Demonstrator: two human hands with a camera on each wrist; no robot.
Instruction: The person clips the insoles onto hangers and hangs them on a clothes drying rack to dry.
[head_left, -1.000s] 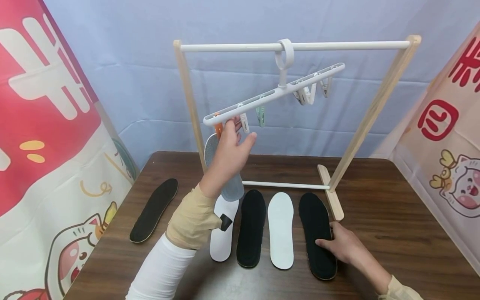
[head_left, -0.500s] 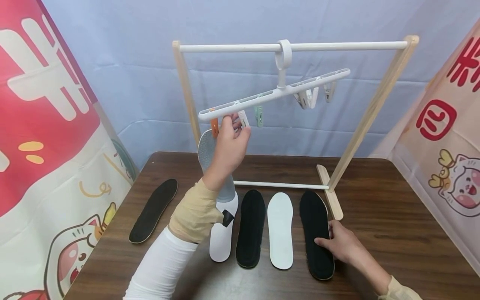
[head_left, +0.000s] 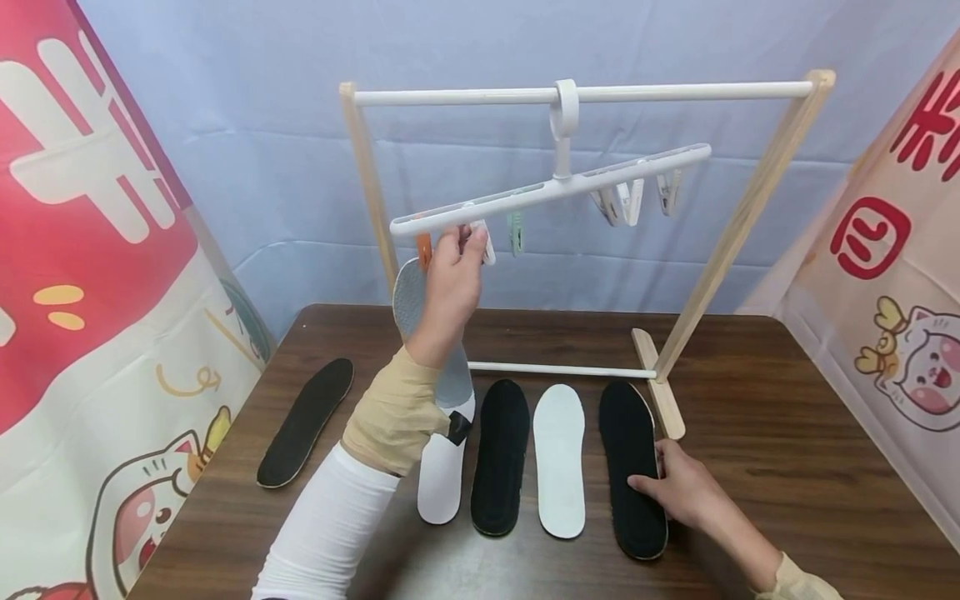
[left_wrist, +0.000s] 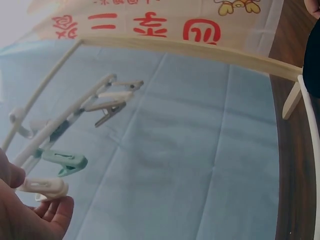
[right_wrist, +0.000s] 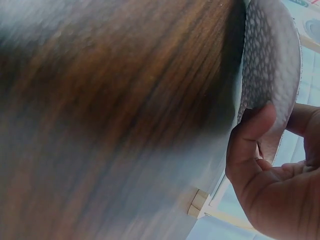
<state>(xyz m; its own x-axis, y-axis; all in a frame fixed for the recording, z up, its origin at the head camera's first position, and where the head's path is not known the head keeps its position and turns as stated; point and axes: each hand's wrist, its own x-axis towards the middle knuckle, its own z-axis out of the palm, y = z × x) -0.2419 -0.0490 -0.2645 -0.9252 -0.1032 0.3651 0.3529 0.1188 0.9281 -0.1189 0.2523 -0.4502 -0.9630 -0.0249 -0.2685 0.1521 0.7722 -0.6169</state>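
In the head view my left hand (head_left: 453,287) is raised under the left arm of a white clip hanger (head_left: 517,200), pinching a white clothespin (head_left: 487,246). The left wrist view shows thumb and fingers at this clothespin (left_wrist: 45,187). Beside the hand, an orange clothespin (head_left: 424,252) holds a grey insole (head_left: 408,292), partly hidden by the forearm. At the right, my right hand (head_left: 686,483) grips the edge of a black insole (head_left: 633,500), thumb on top. Its speckled face (right_wrist: 265,60) fills the right of the right wrist view.
A wooden-ended rack (head_left: 738,233) carries the hanger. A green clothespin (head_left: 516,233) and several white ones hang farther right. On the table (head_left: 795,433) lie a black insole (head_left: 501,467), two white insoles (head_left: 560,467) and, far left, another black insole (head_left: 307,425).
The hanger has turned, its left end going left and slightly up, its right end right and down. My left fingers have come together on the white clothespin. The right hand stays put.
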